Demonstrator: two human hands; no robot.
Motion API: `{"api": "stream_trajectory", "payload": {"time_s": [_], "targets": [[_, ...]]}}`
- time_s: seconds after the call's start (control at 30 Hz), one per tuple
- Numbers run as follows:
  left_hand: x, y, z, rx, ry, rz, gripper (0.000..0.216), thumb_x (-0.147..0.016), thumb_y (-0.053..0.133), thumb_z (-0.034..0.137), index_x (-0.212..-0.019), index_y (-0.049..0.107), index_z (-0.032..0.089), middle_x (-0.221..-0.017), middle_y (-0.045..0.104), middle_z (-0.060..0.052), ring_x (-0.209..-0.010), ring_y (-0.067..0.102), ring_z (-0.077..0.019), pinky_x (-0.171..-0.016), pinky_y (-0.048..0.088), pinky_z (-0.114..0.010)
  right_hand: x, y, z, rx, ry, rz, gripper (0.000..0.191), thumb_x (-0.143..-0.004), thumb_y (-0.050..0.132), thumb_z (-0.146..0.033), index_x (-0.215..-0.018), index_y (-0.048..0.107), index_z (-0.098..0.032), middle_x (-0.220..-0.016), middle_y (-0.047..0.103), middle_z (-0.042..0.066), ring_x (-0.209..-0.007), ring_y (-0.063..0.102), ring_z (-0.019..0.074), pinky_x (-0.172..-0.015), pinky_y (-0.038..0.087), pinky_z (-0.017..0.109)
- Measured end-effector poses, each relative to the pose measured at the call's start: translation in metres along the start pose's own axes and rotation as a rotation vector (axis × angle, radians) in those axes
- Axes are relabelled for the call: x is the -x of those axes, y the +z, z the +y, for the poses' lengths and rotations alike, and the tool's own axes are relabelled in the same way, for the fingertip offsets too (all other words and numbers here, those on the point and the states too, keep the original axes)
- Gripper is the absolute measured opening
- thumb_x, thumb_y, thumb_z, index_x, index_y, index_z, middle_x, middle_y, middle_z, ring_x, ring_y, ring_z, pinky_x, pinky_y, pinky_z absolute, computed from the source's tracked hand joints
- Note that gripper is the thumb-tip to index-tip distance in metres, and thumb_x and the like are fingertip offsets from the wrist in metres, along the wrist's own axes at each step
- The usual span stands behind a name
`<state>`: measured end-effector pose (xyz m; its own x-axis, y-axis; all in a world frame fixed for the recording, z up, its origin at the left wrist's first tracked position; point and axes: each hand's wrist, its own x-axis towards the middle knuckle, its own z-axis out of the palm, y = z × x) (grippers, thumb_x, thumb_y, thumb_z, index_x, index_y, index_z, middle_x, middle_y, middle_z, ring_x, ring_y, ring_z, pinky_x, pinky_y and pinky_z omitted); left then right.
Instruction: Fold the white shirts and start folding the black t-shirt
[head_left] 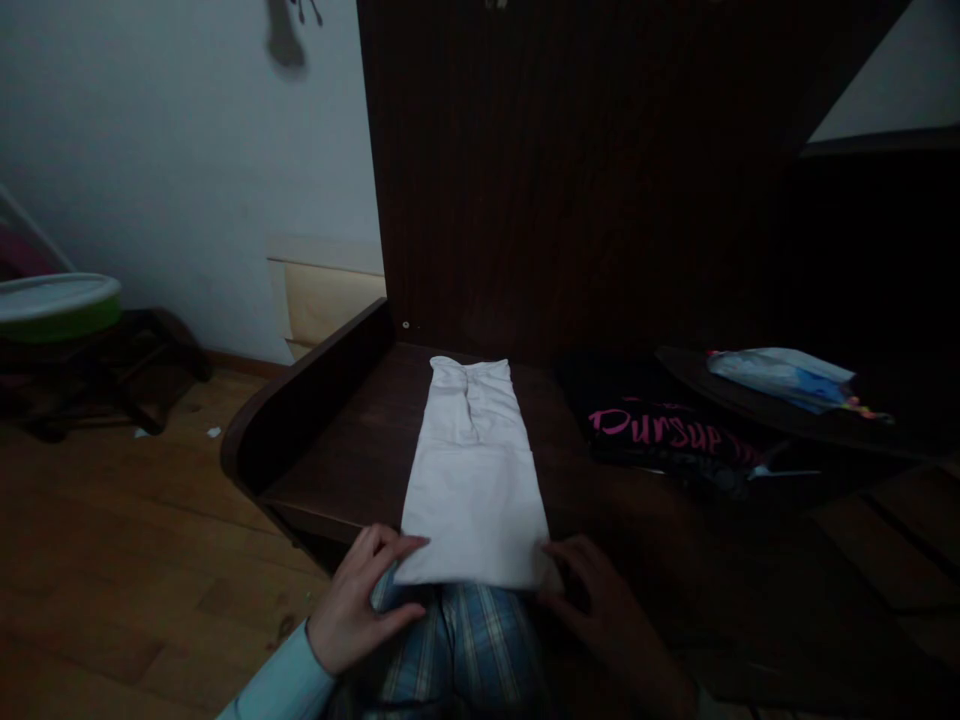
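Observation:
A white garment [472,470], folded into a long narrow strip, lies lengthwise on a dark wooden desk [345,440], its near end hanging over the front edge. My left hand [364,600] pinches the near left corner of the strip between thumb and fingers. At the near right corner my right hand [600,600] rests with its fingers curled on the cloth's edge. Below the garment, blue plaid trousers [457,650] show between my hands.
A black folded shirt with pink lettering [660,430] lies on the desk to the right. A blue-white plastic packet [780,375] sits on a raised shelf at far right. A dark wooden panel [570,170] backs the desk. A stool with a green-rimmed tray [56,305] stands on the wooden floor at left.

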<state>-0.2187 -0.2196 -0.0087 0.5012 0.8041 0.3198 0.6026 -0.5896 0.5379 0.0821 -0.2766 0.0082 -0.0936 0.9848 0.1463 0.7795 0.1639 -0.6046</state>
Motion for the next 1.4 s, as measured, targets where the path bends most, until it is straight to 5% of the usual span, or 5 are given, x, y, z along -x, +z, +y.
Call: {"api": "stream_trajectory", "payload": {"time_s": [0.2,0.6,0.87,1.1,1.4], "targets": [[-0.01,0.018,-0.019,-0.285,0.241,-0.096,0.056,-0.079,0.048,0.023,-0.133,0.035,0.026,-0.132,0.044,-0.01,-0.124,0.034,-0.0265,-0.101,0.025,-0.047,-0.004,0.016,0.016,0.357,-0.377,-0.024,0.059,-0.074,0.056,-0.027,-0.131,0.039,-0.023,-0.136,0.039,0.009,-0.126,0.034,0.0257,-0.099,0.036,0.043],[0.005,-0.012,0.021,0.163,0.216,-0.127,0.039,-0.086,0.031,0.04,-0.107,0.061,0.027,-0.092,0.068,-0.009,-0.089,0.06,-0.0221,-0.083,0.045,-0.037,0.014,-0.033,0.003,0.175,-0.416,-0.027,0.037,-0.078,0.043,-0.017,-0.108,0.06,-0.031,-0.1,0.067,0.002,-0.092,0.062,0.0185,-0.084,0.048,0.034],[-0.102,-0.059,0.032,0.312,-0.151,0.02,0.036,-0.075,0.048,0.048,-0.062,0.063,0.017,-0.056,0.058,-0.001,-0.056,0.053,-0.015,-0.053,0.041,-0.023,-0.09,-0.094,-0.035,-0.149,-0.117,0.085,0.021,-0.075,0.052,-0.039,-0.079,0.065,-0.023,-0.073,0.065,0.003,-0.069,0.06,0.019,-0.064,0.046,0.029],[-0.202,-0.016,-0.038,0.311,-0.429,0.261,0.022,-0.072,0.052,0.034,-0.066,0.059,0.015,-0.066,0.061,-0.004,-0.066,0.055,-0.0169,-0.06,0.04,-0.025,-0.22,-0.034,0.009,-0.387,0.206,0.253,0.014,-0.064,0.058,-0.032,-0.067,0.053,-0.019,-0.063,0.059,0.0,-0.063,0.056,0.0153,-0.059,0.042,0.026],[-0.196,0.019,-0.061,0.245,-0.551,0.367,0.044,-0.072,0.051,0.02,-0.115,0.044,0.018,-0.084,0.062,-0.003,-0.073,0.057,-0.0162,-0.071,0.042,-0.027,-0.221,0.013,0.045,-0.326,0.292,0.414,0.016,-0.054,0.051,-0.017,-0.065,0.041,-0.022,-0.053,0.048,-0.006,-0.054,0.05,0.0136,-0.055,0.036,0.024]]}}
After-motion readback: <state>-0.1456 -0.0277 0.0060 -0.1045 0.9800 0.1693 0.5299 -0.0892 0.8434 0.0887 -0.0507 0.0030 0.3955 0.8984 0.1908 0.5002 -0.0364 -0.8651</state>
